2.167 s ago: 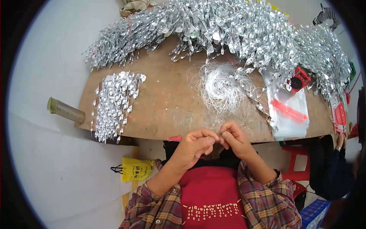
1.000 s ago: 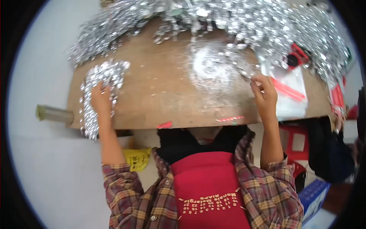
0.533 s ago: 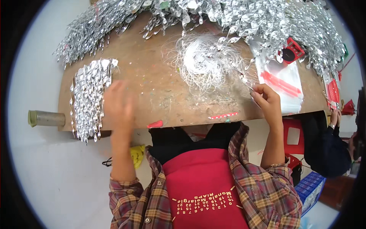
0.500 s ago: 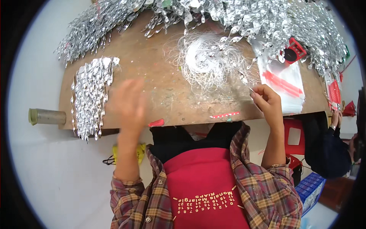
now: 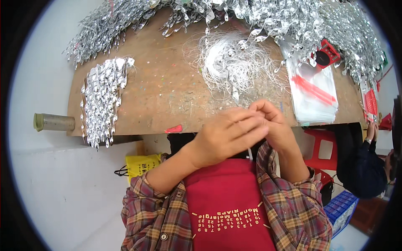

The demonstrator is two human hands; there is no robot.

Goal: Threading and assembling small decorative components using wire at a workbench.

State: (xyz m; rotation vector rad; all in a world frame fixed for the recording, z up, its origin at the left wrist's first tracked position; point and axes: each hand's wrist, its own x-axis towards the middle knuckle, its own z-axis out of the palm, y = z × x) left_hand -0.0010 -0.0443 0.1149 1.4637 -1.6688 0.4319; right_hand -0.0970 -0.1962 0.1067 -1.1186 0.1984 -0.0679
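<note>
My left hand (image 5: 228,136) and my right hand (image 5: 278,127) meet at the table's front edge, fingertips pinched together. A thin white string was in my right fingers a moment ago; my left fingers now cover the spot, so what they grip is hidden. A short whitish strip (image 5: 250,154) shows below my left hand. Just beyond the hands lies a loose tangle of white string (image 5: 247,62), with a twisted silver strip (image 5: 235,93) at its near side. At the table's left, a bundle of twisted silver strips (image 5: 102,100) hangs partly over the front edge.
Heaps of silver spiral strips (image 5: 289,21) line the back of the wooden table (image 5: 159,83). Clear plastic bags (image 5: 314,104) and a red-and-black device (image 5: 325,54) are at right. A metal tube (image 5: 56,122) juts out left. Another person (image 5: 362,167) sits near a red stool (image 5: 320,150).
My left hand has swung from beside the silver bundle rightward to my right hand. The right hand has shifted left and nearer to me. A silver strip has moved left across the string tangle.
</note>
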